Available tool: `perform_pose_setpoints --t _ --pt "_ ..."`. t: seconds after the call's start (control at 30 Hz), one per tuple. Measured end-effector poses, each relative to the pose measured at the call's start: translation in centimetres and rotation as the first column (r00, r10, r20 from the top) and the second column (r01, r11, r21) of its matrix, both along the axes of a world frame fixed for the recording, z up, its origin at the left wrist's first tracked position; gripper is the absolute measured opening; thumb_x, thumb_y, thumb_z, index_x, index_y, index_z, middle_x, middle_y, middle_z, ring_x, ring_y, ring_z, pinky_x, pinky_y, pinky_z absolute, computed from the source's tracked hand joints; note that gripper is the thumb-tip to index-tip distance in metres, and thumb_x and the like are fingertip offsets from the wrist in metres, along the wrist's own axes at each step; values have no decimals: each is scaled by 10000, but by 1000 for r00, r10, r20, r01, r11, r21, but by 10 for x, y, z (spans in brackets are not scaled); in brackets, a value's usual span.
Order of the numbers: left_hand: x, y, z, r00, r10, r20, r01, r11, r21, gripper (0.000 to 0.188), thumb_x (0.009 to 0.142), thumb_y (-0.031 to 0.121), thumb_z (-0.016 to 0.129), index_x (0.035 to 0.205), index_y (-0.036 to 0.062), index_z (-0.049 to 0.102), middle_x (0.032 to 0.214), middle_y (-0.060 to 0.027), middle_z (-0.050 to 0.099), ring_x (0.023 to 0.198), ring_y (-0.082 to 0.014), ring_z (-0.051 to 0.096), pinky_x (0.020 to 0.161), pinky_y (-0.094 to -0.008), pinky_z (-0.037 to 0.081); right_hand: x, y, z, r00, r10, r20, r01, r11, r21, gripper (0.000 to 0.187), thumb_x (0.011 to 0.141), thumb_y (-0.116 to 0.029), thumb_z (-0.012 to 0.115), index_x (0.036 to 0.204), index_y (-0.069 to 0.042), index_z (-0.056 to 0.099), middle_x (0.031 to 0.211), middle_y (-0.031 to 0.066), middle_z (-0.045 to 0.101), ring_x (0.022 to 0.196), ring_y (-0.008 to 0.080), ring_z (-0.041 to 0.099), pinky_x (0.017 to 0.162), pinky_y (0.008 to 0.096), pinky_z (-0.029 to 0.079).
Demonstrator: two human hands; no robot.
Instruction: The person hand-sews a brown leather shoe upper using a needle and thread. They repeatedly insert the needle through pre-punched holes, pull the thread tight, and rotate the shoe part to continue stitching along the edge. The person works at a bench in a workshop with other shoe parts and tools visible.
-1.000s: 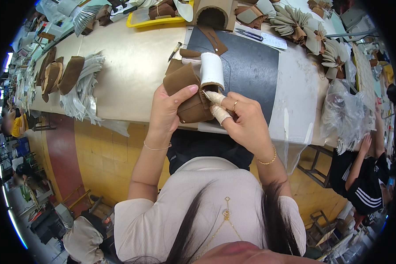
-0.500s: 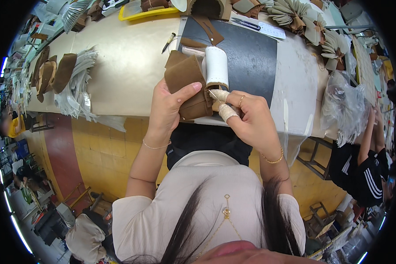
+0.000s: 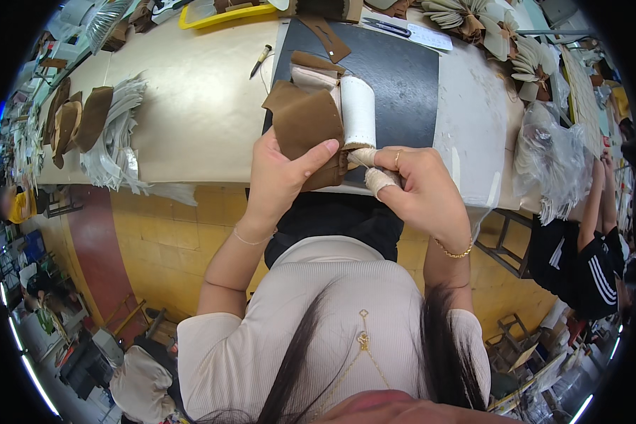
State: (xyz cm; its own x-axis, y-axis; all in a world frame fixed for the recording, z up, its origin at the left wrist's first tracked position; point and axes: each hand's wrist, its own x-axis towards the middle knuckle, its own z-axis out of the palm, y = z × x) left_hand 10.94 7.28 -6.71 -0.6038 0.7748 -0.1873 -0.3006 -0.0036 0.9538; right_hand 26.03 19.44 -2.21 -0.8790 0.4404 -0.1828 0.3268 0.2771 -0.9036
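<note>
My left hand (image 3: pixel 281 169) grips a folded brown leather piece (image 3: pixel 307 120), thumb on top and fingers underneath. A white curved panel (image 3: pixel 358 111) with small holes along its edges is joined to its right side, and a pale lining shows behind. My right hand (image 3: pixel 417 177), its thumb and forefinger wrapped in beige tape, pinches at the lower edge of the white panel. Between those fingertips a thin needle (image 3: pixel 364 164) shows only in part. The far tip is hidden in the leather fold.
A dark mat (image 3: pixel 403 92) covers part of the table. An awl-like tool (image 3: pixel 261 61), a brown strap piece (image 3: pixel 324 39) and snips (image 3: pixel 386 27) lie beyond. Stacked brown and white pieces (image 3: pixel 113 134) are at left, a plastic bag (image 3: pixel 551 152) at right. Another person (image 3: pixel 579 261) stands at right.
The leather piece and both hands have shifted slightly right. My right fingertips have closed in against the panel's lower edge, and the needle shows less than before.
</note>
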Motion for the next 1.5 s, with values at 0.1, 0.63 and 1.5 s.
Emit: perform_pose_setpoints --t 0.1,0.63,1.5 --pt "1 2 -2 1000 19 13 -19 999 26 324 797 79 732 1073 -18 593 997 -73 654 895 -126 617 810 -274 505 3 -6 -7 997 -57 -61 60 997 47 302 772 -3 575 1060 23 663 694 80 560 574 89 461 530 246 381" --pt "-7 10 -6 979 -11 205 5 1000 27 384 789 67 745 1109 -20 553 1018 -75 634 893 -125 619 788 -277 528 -8 -29 -40 932 -305 -198 324 944 70 197 818 -10 614 1008 6 661 701 105 554 523 182 491 512 287 402" --pt "8 15 -3 996 -88 -32 86 995 -53 201 857 147 701 953 -26 664 842 -39 675 761 -71 605 689 -246 510 4 3 7 997 60 48 -72 949 308 296 747 29 568 1027 16 664 709 139 561 532 249 515 505 321 399"
